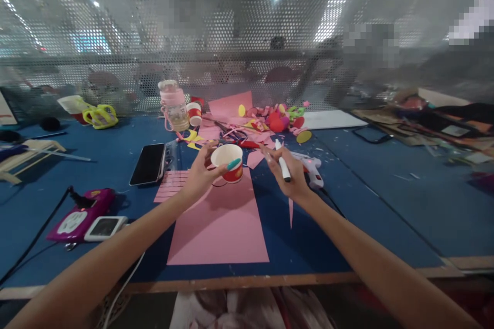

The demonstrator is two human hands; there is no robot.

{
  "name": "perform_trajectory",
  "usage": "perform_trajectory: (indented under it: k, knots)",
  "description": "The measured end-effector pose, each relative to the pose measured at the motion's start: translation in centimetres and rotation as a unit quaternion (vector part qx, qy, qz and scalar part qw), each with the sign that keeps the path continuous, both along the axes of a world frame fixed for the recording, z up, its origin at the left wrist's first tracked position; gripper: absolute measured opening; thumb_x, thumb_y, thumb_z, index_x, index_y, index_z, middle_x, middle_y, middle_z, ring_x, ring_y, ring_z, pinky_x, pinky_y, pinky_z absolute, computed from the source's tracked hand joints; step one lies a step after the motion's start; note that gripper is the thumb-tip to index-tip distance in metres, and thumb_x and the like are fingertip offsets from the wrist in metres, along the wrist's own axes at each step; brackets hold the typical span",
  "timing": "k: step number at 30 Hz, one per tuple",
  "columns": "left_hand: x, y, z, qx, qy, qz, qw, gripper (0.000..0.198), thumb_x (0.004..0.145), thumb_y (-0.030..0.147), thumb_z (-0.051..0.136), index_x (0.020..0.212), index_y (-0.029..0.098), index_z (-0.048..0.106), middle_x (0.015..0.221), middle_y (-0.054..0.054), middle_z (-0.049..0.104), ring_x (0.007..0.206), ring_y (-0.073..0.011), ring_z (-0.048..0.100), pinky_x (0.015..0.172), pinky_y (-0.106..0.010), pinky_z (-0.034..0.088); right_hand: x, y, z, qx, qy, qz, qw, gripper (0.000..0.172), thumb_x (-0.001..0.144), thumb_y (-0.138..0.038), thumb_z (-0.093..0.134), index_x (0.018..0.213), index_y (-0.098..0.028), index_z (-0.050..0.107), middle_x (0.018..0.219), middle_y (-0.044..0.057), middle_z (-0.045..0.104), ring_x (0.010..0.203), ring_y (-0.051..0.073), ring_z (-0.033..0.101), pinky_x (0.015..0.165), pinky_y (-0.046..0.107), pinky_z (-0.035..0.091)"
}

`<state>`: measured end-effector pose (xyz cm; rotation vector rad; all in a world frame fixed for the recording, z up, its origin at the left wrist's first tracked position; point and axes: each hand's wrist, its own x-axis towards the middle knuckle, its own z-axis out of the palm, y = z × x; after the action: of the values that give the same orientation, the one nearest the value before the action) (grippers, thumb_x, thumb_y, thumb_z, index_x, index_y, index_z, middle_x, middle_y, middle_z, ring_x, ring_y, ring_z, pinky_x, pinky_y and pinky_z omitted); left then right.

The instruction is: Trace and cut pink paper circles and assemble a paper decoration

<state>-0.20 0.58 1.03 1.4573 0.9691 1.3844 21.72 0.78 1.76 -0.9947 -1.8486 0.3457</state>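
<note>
By pink paper [219,231]: hands [201,170] [294,172] hold flared cup [233,175] (left); slim marker [284,167], right.

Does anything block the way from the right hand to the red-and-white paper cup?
Nothing visible stands between the right hand, holding a black-ended white marker, and the red-and-white paper cup in the left hand. Only a pink paper scrap lies on the blue tabletop near that gap.

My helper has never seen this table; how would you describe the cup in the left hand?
On the blue table, find the large pink sheet near the front edge. At its far end, the left hand grips a red-and-white paper cup, its mouth facing up. Unlike the similar cup beside the pink bottle, this one is in a hand.
</note>
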Motion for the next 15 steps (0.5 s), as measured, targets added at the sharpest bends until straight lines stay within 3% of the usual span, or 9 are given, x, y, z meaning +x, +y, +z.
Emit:
perform_trajectory:
  k: [7, 15]
  knots:
    - [1.8, 2.2, 0.0, 0.001, 0.095, -0.040, 0.995, 0.061, 0.053, 0.032, 0.075, 0.108, 0.015, 0.055, 0.113, -0.012, 0.055, 0.100, -0.0241, 0.054, 0.086, -0.037, 0.044, -0.3, -0.5, -0.2, 0.018, 0.000, -0.040, 0.999, 0.020, 0.085, -0.038, 0.043, 0.072, -0.023, 0.039, 0.092, 0.008, 0.067, 0.081, 0.021, 0.064, 0.070, 0.032, 0.046]
    - [2.0, 2.3, -0.9, 0.004, 0.064, -0.075, 0.995, 0.065, 0.056, 0.028, 0.074, 0.116, 0.016, 0.052, 0.121, -0.012, 0.052, 0.105, -0.0237, 0.052, 0.088, -0.035, 0.042, -0.7, -0.3, -0.5, -0.043, -0.038, 0.058, 0.997, 0.025, 0.083, -0.039, 0.046, 0.071, -0.022, 0.032, 0.110, 0.012, 0.061, 0.062, 0.016, 0.059, 0.061, 0.029, 0.043]
